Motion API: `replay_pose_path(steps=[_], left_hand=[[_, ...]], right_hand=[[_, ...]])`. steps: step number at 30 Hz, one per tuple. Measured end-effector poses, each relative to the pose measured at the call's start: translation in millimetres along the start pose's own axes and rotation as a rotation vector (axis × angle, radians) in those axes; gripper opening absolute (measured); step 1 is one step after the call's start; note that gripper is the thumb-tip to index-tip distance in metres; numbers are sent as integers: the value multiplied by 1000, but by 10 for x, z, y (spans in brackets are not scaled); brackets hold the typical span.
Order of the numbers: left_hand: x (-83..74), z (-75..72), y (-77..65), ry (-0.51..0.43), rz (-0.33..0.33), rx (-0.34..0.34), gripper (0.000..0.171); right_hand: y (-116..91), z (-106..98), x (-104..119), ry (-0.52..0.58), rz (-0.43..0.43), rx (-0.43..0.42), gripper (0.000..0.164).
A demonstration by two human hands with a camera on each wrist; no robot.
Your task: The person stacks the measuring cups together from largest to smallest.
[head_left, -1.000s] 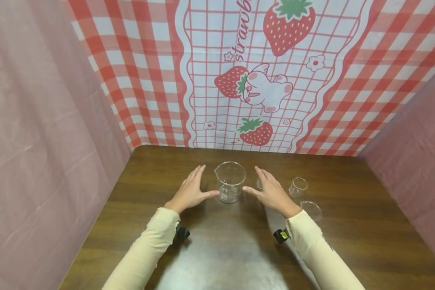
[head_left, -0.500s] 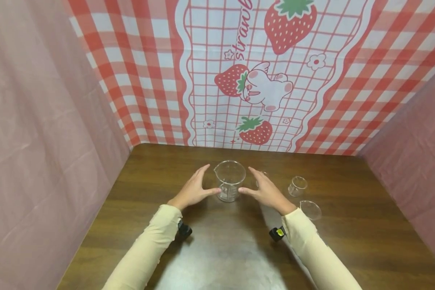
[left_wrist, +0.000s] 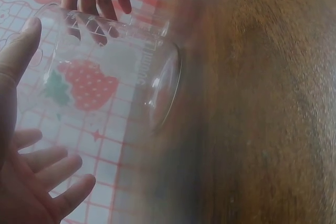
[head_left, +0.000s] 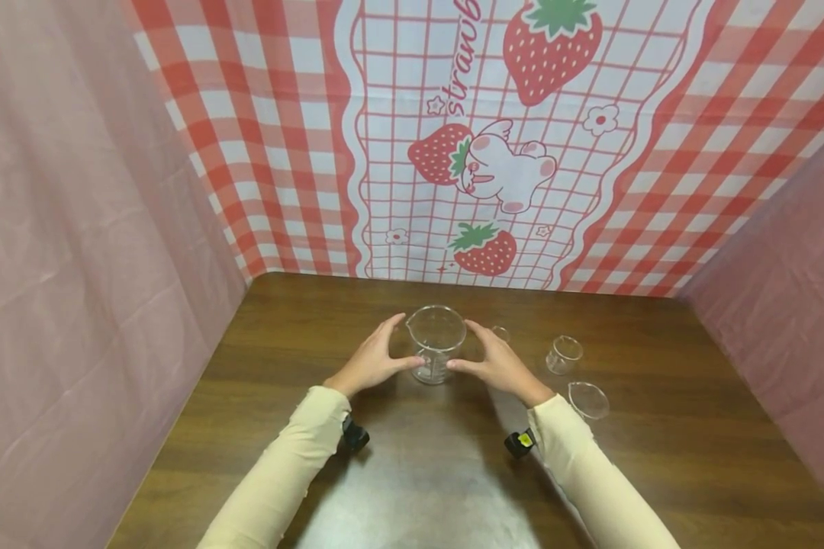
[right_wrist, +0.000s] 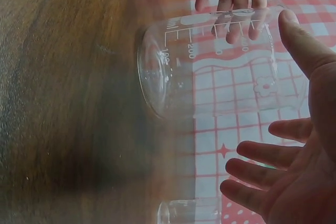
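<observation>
Wooden table [head_left: 426,473]: left hand [head_left: 373,363] and right hand [head_left: 503,367] are held above it, fingers spread apart. Between them, a large graduated beaker [head_left: 436,345] is stood upright; contact cannot be told. Farther right, a spouted vessel [head_left: 588,401] and small beaker [head_left: 564,355] are placed; a glass rim [head_left: 500,333] is seen beside the right hand.

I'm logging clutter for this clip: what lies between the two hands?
The large glass beaker, upright on the table, stands between the left hand and the right hand. The head view shows it plainly; both wrist views agree.
</observation>
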State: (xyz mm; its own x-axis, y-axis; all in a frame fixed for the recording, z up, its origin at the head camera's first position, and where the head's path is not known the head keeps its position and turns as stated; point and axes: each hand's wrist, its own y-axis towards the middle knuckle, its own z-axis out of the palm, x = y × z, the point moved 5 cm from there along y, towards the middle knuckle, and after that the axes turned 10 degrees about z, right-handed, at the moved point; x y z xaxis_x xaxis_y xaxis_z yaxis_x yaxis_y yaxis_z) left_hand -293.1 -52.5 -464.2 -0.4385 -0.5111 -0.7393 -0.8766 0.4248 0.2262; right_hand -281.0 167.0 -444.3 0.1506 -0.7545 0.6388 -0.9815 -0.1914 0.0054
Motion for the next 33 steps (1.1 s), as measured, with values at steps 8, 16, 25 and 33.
replay_pose_path(steps=[8, 16, 25, 33], left_hand=[[17, 51, 22, -36, -4, 7, 97], [45, 93, 71, -67, -16, 2, 94], [68, 121, 113, -81, -10, 22, 92], [73, 146, 127, -127, -1, 35, 89]], right_hand=[[35, 49, 0, 44, -14, 9, 88], [87, 95, -7, 53, 6, 27, 89], [123, 106, -11, 121, 5, 42, 93], [159, 125, 6, 169, 18, 94, 86]])
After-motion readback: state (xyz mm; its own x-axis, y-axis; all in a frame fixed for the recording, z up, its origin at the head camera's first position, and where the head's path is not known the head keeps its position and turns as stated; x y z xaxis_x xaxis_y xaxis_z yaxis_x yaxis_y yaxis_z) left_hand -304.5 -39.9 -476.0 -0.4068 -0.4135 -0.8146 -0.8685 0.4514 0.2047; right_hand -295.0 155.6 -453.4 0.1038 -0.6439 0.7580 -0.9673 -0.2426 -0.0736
